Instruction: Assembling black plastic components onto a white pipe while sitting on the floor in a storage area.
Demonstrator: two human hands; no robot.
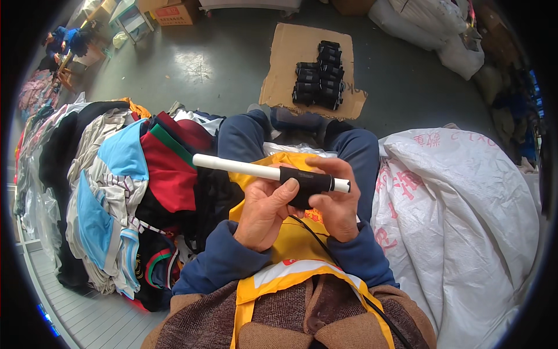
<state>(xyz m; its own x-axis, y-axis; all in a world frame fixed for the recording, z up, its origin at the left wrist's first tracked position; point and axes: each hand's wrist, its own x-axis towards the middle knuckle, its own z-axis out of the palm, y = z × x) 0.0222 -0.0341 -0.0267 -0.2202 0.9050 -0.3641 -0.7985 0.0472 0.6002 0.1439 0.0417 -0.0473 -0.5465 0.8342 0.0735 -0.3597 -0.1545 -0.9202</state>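
A white tube (238, 167) lies almost level in front of my chest, its left end pointing out over the clothes pile. A black ribbed piece (317, 181), seemingly knit fabric, is wrapped around its right part, with a short white end showing past it. My left hand (264, 208) is closed around the tube and the black piece from below, thumb pressed on top. At the right end, my right hand (339, 200) curls around the black piece with bent fingers and thumb. Some fingertips are hidden behind the black piece.
Clothes (125, 151) in several colours are heaped at my left. A large white woven sack (459, 232) stands at my right. Ahead on the floor, a cardboard sheet (282, 64) bears stacked black bundles (319, 78). A yellow apron (279, 247) covers my lap.
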